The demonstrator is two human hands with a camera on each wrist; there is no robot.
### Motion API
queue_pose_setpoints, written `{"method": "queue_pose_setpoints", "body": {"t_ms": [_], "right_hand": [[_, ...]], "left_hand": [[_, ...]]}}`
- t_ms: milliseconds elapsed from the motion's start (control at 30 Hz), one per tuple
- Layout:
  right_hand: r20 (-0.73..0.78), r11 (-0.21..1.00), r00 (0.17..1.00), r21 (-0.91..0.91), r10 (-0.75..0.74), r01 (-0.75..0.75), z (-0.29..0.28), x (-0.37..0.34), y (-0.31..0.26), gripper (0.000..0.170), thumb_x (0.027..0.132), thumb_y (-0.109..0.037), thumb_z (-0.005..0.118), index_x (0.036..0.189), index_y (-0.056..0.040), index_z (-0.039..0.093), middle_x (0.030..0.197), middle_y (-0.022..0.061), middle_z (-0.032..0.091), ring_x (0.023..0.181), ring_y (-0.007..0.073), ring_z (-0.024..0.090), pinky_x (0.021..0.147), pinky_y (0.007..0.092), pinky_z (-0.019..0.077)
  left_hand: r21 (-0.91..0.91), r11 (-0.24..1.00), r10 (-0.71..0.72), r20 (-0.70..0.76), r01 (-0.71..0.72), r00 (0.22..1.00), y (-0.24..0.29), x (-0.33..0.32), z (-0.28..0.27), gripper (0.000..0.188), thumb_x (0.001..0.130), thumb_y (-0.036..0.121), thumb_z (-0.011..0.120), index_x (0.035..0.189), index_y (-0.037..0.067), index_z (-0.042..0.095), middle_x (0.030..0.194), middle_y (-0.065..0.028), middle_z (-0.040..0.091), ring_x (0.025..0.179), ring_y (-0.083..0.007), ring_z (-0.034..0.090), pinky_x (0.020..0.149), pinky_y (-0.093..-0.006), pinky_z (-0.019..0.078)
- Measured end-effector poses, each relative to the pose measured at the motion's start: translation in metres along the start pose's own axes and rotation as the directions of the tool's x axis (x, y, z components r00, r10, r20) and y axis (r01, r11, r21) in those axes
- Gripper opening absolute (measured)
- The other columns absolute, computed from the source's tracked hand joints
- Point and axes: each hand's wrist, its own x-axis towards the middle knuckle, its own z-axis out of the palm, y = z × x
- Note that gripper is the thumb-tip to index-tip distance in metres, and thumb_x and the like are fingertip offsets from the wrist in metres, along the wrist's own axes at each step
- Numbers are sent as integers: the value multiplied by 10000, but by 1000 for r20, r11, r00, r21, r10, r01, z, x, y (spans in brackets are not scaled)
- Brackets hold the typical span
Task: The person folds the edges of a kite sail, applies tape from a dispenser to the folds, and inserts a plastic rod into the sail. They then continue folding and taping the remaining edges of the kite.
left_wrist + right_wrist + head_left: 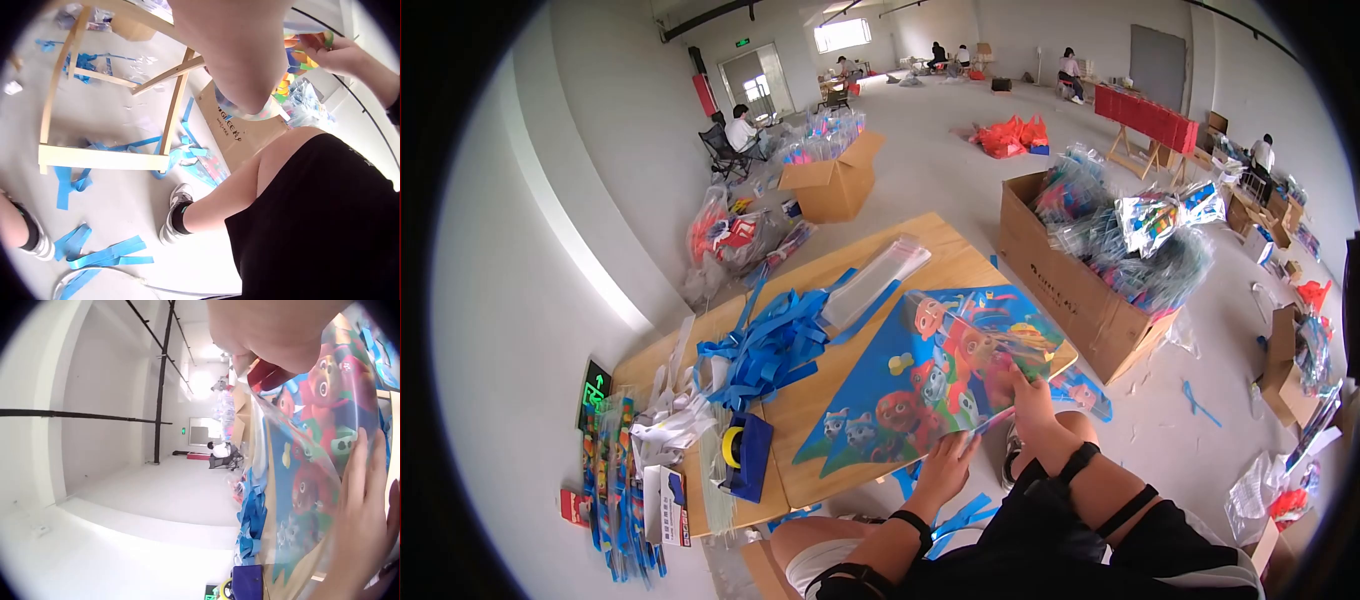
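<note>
"What have you got?"
"A bright picture sheet (895,405). It's right by my hands, mostly over the table (805,490)."

"How are you holding it?"
"My right hand (1032,402) pinches its edge, fingers bent round. My left hand (943,472) lies on the near part, fingers straight, just pressing."

"What step is this?"
"I think I'm folding it or lining it up. There's shiny clear film (290,428) by my right hand. I can't tell if it's a bag."

"And next?"
"I'd guess a good pinch on the right and a flat left hand, so it won't crease."

"What's around?"
"Left of my left hand, a tape holder (750,465). Farther ahead, a heap of blue ribbon (770,350). Ahead of my right hand, past the table, a big box (1080,290)."
</note>
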Motion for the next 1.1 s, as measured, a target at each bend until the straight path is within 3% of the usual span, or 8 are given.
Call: {"method": "queue_pose_setpoints", "body": {"t_ms": [467, 600, 667, 900, 933, 1000, 1067, 1100], "right_hand": [[243, 901, 910, -199, -335, 385, 49, -5, -73, 290, 1052, -299, 622, 1054, -14, 673, 916, 58, 712, 759, 120, 659, 628, 299, 517], [407, 917, 834, 297, -374, 266, 58, -41, -141, 267, 1073, -296, 577, 1188, -59, 614, 1117, 55, 702, 1024, 179, 675, 925, 377, 544], [536, 904, 756, 390, -375, 172, 33, -44, -161, 374, 1073, -368, 546, 1289, -64, 583, 1290, 118, 649, 1214, 297, 619, 1077, 505, 475], [692, 783, 605, 598, -394, -174, -29, -76, -185, 598, 1081, -486, 423, 1495, -57, 465, 1514, 153, 510, 1369, 363, 502, 1145, 547, 411], [440, 798, 719, 542, -538, 265, -3, -95, -181, 629, 1074, -503, 407, 1484, -29, 467, 1487, 170, 529, 1361, 342, 514, 1122, 529, 443], [453, 811, 734, 541, -506, 225, -33, -98, -166, 630, 1074, -502, 409, 1484, -29, 465, 1486, 171, 529, 1361, 341, 514, 1121, 528, 445], [473, 826, 752, 539, -459, 165, -48, -90, -153, 630, 1073, -501, 412, 1485, -27, 463, 1485, 172, 531, 1360, 338, 515, 1117, 527, 448], [484, 832, 758, 537, -436, 136, -54, -88, -149, 630, 1072, -500, 413, 1485, -27, 462, 1484, 172, 531, 1360, 337, 515, 1116, 526, 450]], "left_hand": [[-74, 970, -232, 15, 232, 973, -24, 2, 16, 703, 879, 279, 734, 1482, 48, 456, 1524, -233, 436, 1348, -390, 503, 1054, -490, 479], [-215, 968, 13, 548, 125, 837, -22, -1, 16, 605, 949, 325, 678, 1425, 8, 481, 1434, -276, 521, 1349, -399, 515, 1110, -470, 430], [-585, 793, 382, 694, 168, 610, 0, 2, -44, 579, 1016, 355, 608, 1458, 9, 466, 1430, -263, 548, 1366, -374, 512, 1127, -443, 413], [-999, -20, 775, 6, 33, 632, 15, -4, -296, 569, 1081, 473, 397, 1350, 4, 575, 1342, -234, 635, 1106, -285, 608, 1074, -431, 403], [-982, -179, 781, -179, -59, 598, -28, -4, -278, 601, 1066, 349, 565, 1559, 45, 405, 1440, -230, 568, 1313, -336, 568, 1080, -427, 434], [-790, -504, 209, -505, -350, 838, -56, 6, -261, 664, 1041, 408, 601, 1550, 30, 405, 1484, -220, 521, 1358, -319, 523, 1081, -437, 416], [-939, 343, -550, -217, -20, 806, -48, 16, -291, 732, 1011, 493, 623, 1523, 11, 422, 1517, -160, 491, 1382, -276, 482, 1093, -426, 397], [-938, 345, -555, -218, -16, 803, -49, 22, -291, 732, 1011, 493, 623, 1523, 11, 422, 1517, -160, 491, 1382, -276, 482, 1093, -426, 397]]}}
